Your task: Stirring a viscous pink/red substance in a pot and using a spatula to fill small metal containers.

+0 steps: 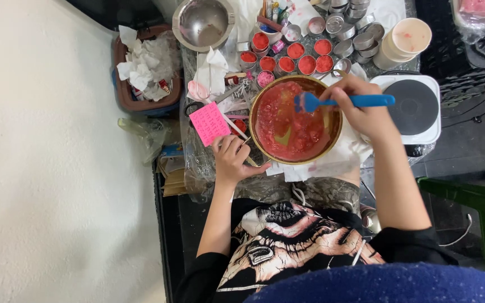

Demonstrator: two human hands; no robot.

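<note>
A brass-coloured pan (332, 140) holds a lumpy red paste (287, 126) in the middle of a cluttered worktop. My right hand (360, 106) grips a blue spatula (366, 101), whose blade lies in the paste at the pan's upper part. My left hand (232, 160) is closed on the pan's handle at its left rim. Just beyond the pan stand several small round tins filled with red paste (287, 63), and several empty metal tins (349, 31) lie further back.
A pink note (209, 122) lies left of the pan. A white hot plate with a dark round top (416, 106) sits to the right, and stacked paper cups (402, 42) behind it. A steel bowl (203, 22), a bin of crumpled tissue (144, 64) and a green stool (478, 202) surround the worktop.
</note>
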